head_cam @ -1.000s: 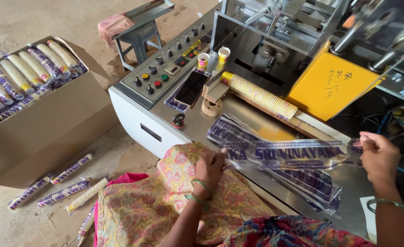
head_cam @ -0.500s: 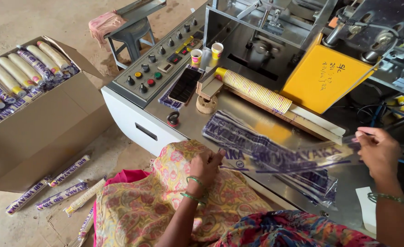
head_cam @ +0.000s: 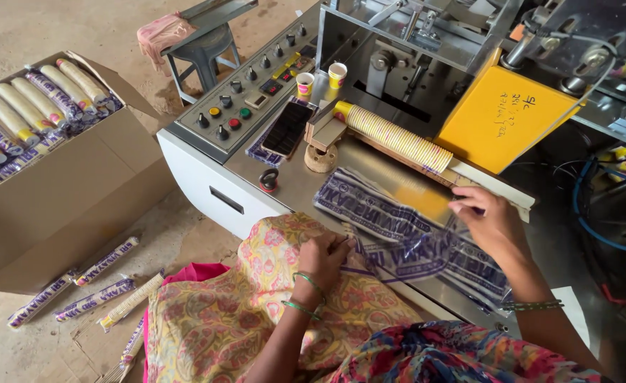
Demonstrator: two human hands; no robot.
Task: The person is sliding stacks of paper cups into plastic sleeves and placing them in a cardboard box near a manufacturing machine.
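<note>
both hands pinch plastic sleeve ends (long axis left-right).

Left hand pinched shut; right hand curled, palm down.

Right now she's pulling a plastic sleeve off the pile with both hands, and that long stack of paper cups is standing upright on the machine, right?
Not quite. The cup stack lies on its side along the machine top, not upright; the head view shows it. The rest holds: the left hand and right hand both grip a plastic sleeve at the pile.
</note>
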